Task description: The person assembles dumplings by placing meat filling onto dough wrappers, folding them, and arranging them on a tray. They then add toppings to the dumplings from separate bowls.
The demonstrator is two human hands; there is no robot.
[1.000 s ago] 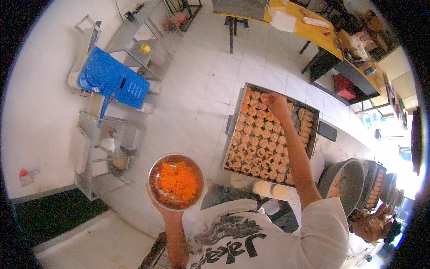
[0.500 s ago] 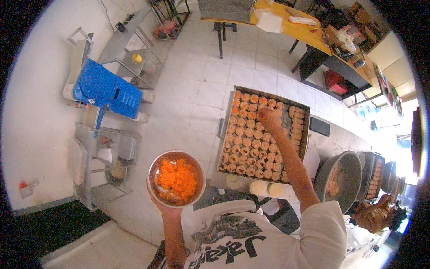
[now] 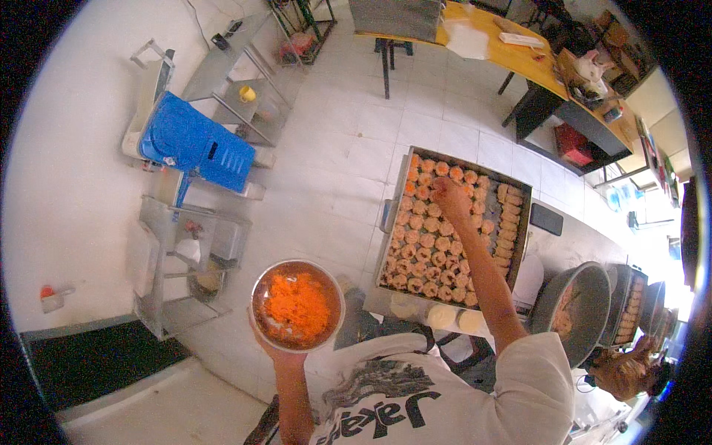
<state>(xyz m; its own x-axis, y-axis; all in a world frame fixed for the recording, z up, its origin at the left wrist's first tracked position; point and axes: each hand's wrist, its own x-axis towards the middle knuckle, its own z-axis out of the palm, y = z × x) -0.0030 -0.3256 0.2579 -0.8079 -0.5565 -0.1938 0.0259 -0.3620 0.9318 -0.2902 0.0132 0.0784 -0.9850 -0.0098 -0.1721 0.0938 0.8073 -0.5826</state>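
Observation:
My left hand (image 3: 278,356) holds a round metal bowl (image 3: 328,278) from below and the side, its fingers mostly hidden beneath it. Finely grated orange shreds that look like carrot (image 3: 297,302) lie in the bowl. To the right, a large square metal tray (image 3: 491,211) carries rows of small round open-topped dumplings (image 3: 417,239). Several dumplings along the far left bear orange topping (image 3: 443,169). My right hand (image 3: 451,199) reaches over that far-left part, fingers pressed together and pointing down at the dumplings. Whatever those fingers hold is hidden.
Right of the tray are a dark phone-like slab (image 3: 546,219) and a deep grey basin (image 3: 552,319) with some pinkish mix. Pale round pieces (image 3: 439,317) line the tray's near side. A blue-covered machine (image 3: 196,144) stands left; a yellow-topped table (image 3: 512,55) is at the back.
The whole view has shifted, so the tray and room appear farther right. Relative to the tray, my right hand has moved slightly left. My left hand still holds the bowl.

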